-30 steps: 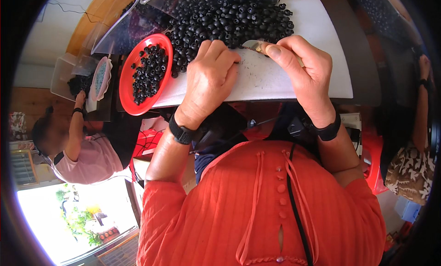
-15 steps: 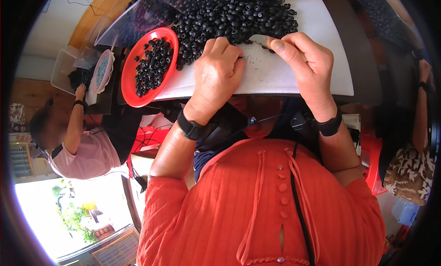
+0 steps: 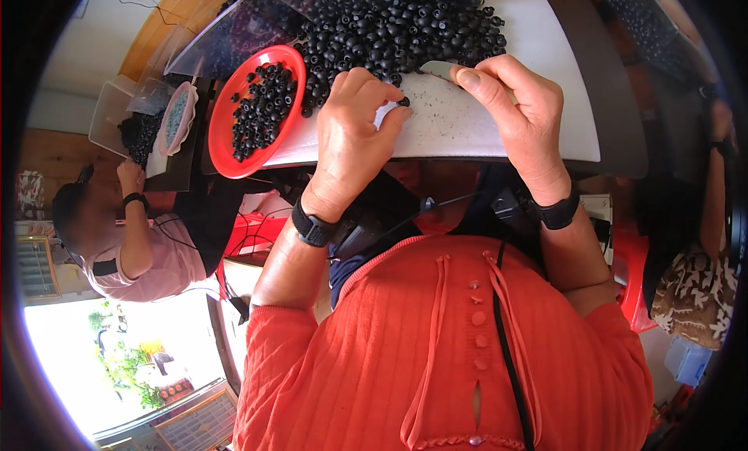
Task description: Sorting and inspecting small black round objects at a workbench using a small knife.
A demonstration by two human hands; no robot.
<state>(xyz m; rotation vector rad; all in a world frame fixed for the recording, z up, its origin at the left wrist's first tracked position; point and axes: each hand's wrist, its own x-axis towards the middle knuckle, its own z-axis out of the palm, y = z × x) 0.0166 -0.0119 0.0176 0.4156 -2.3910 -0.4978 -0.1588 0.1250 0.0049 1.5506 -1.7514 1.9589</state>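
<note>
Upper centre, the left hand [image 3: 354, 127] pinches a black bead [image 3: 403, 102] between its fingers; the right hand [image 3: 531, 112] closes its fingers on a blade [image 3: 439, 68] near the bead pile [image 3: 389, 28], red plate [image 3: 221, 130] upper left.

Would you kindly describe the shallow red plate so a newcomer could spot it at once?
On the curved white tabletop lies a heap of small black pieces. Just left of it sits the shallow, round red plate, holding similar pieces. Its bright red colour sets it apart from the pale, scalloped dish farther left.
</note>
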